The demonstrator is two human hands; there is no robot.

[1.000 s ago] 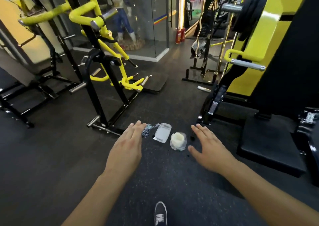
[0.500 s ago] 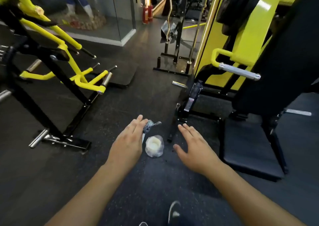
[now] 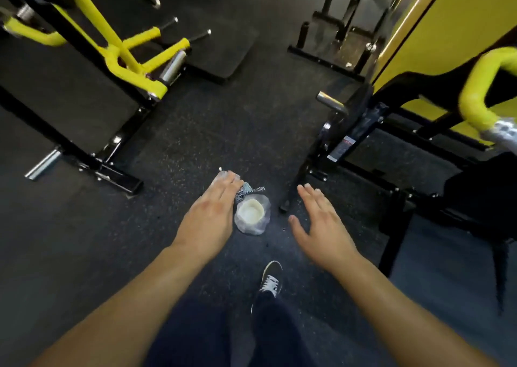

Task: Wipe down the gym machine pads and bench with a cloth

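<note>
Cloth [image 3: 249, 191], a small speckled black-and-white piece, lies crumpled on the dark rubber floor [image 3: 195, 131] between the two reaching hands, part of it hidden under the left fingers. It looks soft and limp, so I judge it light, easy to bunch, with no rigid edge; it should give wherever it is pinched, and a gather at the exposed bunch to the right of the left fingertips seems the simplest place to take it. The left hand [image 3: 208, 217] is stretched out flat with fingers straight and close together, held over the cloth and over a clear plastic piece [image 3: 221, 175] that peeks out past the fingertips; whether it touches either I cannot tell. The right hand [image 3: 321, 226] hangs spread and relaxed, holding nothing, near the foot of a black machine frame [image 3: 293, 187]. Touching the cloth sits a white roll in a clear wrap [image 3: 251, 214], which looks light and crinkly and could slide or get dragged along if the cloth is pulled sideways; lifting straight up would likely avoid that. A padded black seat [image 3: 484, 198] of the yellow machine at right looks like a nearby wiping surface, not yet touched. A sneaker [image 3: 270, 278] stands below the hands.
</note>
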